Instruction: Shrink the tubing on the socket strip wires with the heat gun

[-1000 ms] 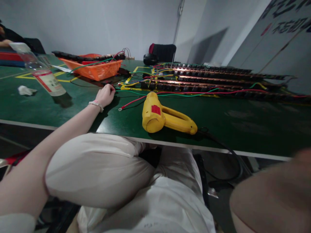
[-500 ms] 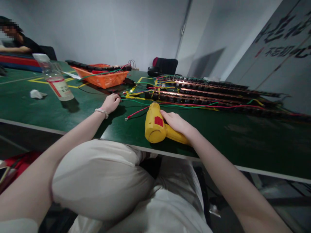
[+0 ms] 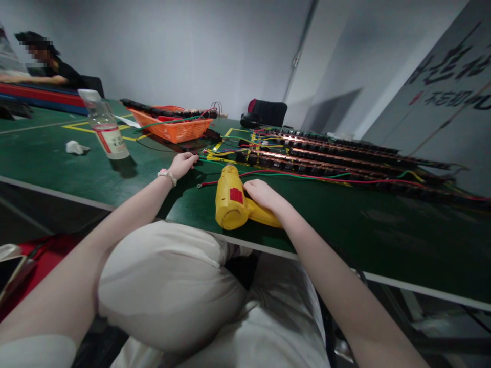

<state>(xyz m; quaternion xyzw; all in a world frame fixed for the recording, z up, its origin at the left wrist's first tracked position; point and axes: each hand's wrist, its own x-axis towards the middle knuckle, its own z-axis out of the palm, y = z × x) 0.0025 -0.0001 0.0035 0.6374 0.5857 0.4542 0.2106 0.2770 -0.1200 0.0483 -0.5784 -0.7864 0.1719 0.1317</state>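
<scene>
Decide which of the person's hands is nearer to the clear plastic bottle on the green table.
Left. The left hand lies on the table beside the wires, apart from the bottle; the right hand grips the yellow heat gun, farther off.

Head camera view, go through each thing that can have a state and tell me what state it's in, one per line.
Yellow heat gun: lying on its side near the table edge, handle under the right hand.
Right hand: closed around the heat gun's handle.
Left hand: fingers curled on the wires.
Plastic bottle: upright, capped.
Orange basket: loaded with parts.
Red wire: lying loose on the green table.
</scene>
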